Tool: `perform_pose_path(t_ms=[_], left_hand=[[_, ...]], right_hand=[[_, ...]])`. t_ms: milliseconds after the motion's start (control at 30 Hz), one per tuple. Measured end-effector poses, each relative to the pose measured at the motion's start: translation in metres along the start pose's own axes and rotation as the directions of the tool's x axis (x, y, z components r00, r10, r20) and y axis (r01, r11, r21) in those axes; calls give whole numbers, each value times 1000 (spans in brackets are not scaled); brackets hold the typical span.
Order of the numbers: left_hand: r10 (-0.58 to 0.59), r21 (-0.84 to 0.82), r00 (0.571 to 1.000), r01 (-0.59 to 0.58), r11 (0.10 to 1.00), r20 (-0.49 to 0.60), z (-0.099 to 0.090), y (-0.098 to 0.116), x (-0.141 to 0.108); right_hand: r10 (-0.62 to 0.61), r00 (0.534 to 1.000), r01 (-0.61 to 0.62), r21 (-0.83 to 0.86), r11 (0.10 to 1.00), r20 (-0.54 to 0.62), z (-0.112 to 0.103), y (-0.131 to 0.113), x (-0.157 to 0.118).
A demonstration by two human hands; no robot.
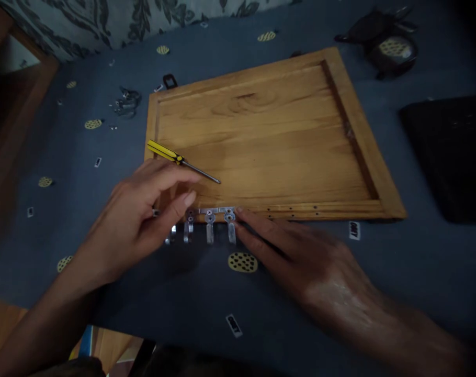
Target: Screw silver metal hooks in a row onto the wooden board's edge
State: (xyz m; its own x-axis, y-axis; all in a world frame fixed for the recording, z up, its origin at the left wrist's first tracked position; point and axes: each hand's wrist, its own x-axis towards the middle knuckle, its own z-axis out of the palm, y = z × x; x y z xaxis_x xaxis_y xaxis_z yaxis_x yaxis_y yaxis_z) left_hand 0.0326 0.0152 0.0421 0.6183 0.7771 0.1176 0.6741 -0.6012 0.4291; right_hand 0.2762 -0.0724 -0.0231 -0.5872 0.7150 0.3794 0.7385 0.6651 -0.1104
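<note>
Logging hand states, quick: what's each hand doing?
Left hand: open, no hold visible.
Right hand: fingers at the metal hooks; grip cannot be told.

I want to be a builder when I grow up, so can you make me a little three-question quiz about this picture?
1. Pick one. On the board lies: A a spoon, B a screwdriver, C a cup.
2. True or false: its handle is red.
3. Which hand is nearest the rightmost hook?

Key:
1. B.
2. False, it is yellow and black.
3. The right hand.
</note>
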Motion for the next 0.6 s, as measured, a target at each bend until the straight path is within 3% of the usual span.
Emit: perform_pose_path(t_ms=[367, 600], left_hand=[[107, -82, 994, -103, 991, 36, 15, 5, 1], [147, -57, 982, -141, 988, 122, 20, 6, -2]], right_hand=[[-18, 999, 19, 32, 999, -41, 2, 1, 0], [-19, 999, 20, 29, 999, -39, -2, -1, 5]])
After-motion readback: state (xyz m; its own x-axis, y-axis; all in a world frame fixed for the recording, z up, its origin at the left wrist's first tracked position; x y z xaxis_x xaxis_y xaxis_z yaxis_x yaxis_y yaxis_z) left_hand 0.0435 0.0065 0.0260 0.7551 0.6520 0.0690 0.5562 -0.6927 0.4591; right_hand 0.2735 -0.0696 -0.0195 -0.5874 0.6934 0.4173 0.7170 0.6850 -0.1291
